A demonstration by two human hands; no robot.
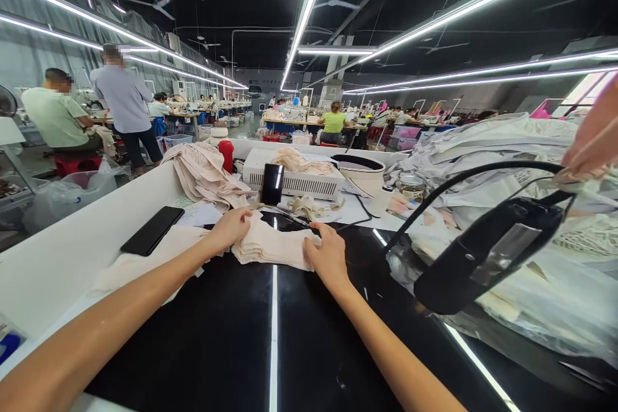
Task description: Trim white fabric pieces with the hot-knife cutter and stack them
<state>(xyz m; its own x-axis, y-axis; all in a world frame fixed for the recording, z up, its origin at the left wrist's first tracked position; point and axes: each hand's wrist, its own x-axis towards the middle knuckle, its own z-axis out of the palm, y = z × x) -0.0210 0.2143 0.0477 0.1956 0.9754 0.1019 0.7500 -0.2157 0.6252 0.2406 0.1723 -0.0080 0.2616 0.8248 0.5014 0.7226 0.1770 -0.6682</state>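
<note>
A stack of cream fabric pieces (273,246) lies on the glossy black work surface (232,347) in front of me, its layered edges showing at the left front. My left hand (230,230) pinches the stack's upper left corner between thumb and fingers. At the opposite end, my right hand (329,253) grips the right edge, thumb on top. Just behind the stack, a thin dark tool (295,219) lies near my right fingertips; its kind is not clear. A phone (273,184) stands upright beyond it.
A black handheld device (490,254) with a cable hangs at the right. A dark phone (152,230) lies at the left beside more cream fabric (130,270). Behind are a white vented box (294,177) and fabric heaps (205,170). Several people work farther off.
</note>
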